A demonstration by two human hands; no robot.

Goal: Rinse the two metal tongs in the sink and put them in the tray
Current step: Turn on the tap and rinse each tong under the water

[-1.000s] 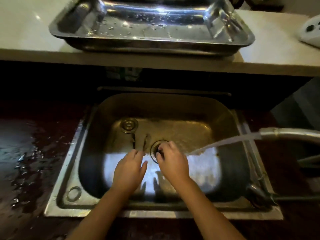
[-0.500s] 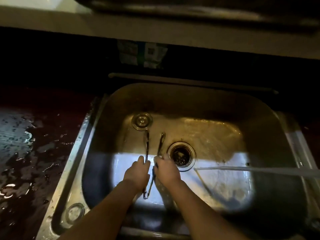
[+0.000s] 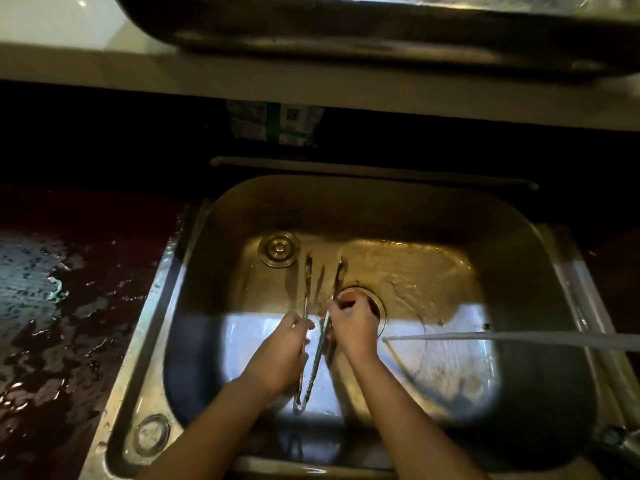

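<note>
Silver tongs (image 3: 306, 362), steel-grey sink (image 3: 519, 237), dark maroon wet counter (image 3: 69, 341).

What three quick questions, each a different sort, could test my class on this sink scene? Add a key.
1. True or false: the tongs lie in the tray.
2. Multiple choice: the water stream enters from A) the left, B) the right, C) straight above.
3. Fill in: the round plug rests on the floor of the ____.

Key:
1. False; the left hand and right hand each grip one arm of them over the sink.
2. B.
3. Sink.
</note>
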